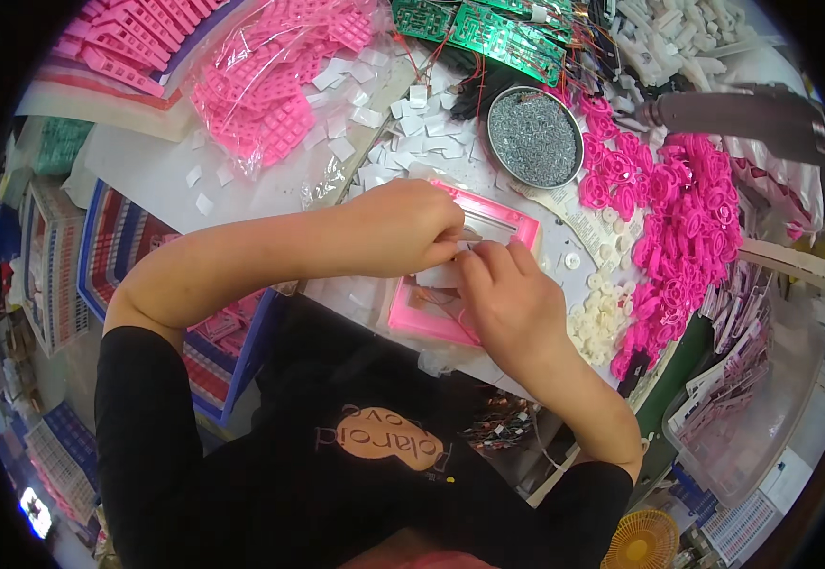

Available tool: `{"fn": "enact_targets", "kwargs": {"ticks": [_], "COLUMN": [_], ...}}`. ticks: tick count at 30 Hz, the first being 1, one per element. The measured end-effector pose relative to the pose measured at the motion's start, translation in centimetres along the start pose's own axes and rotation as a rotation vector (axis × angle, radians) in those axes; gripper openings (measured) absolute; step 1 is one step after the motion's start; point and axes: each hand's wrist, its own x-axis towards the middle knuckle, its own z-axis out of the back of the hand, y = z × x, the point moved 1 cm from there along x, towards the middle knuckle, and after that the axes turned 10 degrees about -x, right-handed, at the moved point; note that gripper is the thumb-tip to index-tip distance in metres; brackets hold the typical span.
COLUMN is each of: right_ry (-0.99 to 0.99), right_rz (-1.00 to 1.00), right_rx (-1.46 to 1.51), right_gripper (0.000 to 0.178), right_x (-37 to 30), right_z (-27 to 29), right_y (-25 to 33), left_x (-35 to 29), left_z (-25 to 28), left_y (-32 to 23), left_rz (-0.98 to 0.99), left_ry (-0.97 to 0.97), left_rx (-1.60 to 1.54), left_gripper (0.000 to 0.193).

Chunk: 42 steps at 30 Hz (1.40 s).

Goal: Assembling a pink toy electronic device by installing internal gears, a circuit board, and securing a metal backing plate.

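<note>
- A pink rectangular case point(415, 321) is lying at the frame's centre, slanting, its middle partly hidden.
- A white piece point(439, 276) is showing over it.

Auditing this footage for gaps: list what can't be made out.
Head view:
Whatever is between the left hand and right hand: mostly hidden by the hands themselves.
Pink case: right side partly hidden by the right hand.
Grey bits: single shapes too small.
Green boards: partly cut off by the upper edge.
</note>
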Motion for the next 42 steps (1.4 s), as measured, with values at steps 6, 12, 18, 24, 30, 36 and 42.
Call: {"fn": "enact_targets", "kwargs": {"ticks": [6,12,18,24,30,36,42], "right_ry": [-0.172,-0.297,-0.232,-0.224,-0.143,-0.075,-0.096], "right_rz": [-0.035,0.015,-0.022,-0.036,-0.011,0.0,0.008], "right_rx": [0.191,0.298,0.333,0.329,0.23,0.198,0.191], "right_gripper": [0.048,0.05,0.048,0.044,0.039,0.04,0.04], "right_x": [-0.1,0.0,0.2,0.3,0.5,0.8,0.7], "right_z": [-1.0,-2.7,-2.6,-2.5,-2.2,-1.5,-1.5], "right_y": [-1.2,-1.8,-1.7,-1.6,-1.0,-0.5,-0.2], "left_x": [-1.3,-1.2,-1.3,-1.1,-1.4,-1.2,-0.8], "left_z": [-0.1,0.3,-0.1,-0.4,-0.3,0.8,0.9], "left_y": [0.1,0.8,1.4,1.3,1.0,1.3,1.4], "left_rz": [0.013,-0.074,-0.196,-0.194,-0.082,-0.011,-0.028], "left_ry": [-0.08,-0.063,-0.146,-0.153,-0.154,-0.067,-0.039], "left_rx": [-0.072,-0.125,-0.118,-0.07,-0.089,-0.25,-0.187], "left_gripper": [0.015,0.013,0.012,0.012,0.013,0.014,0.015]}}
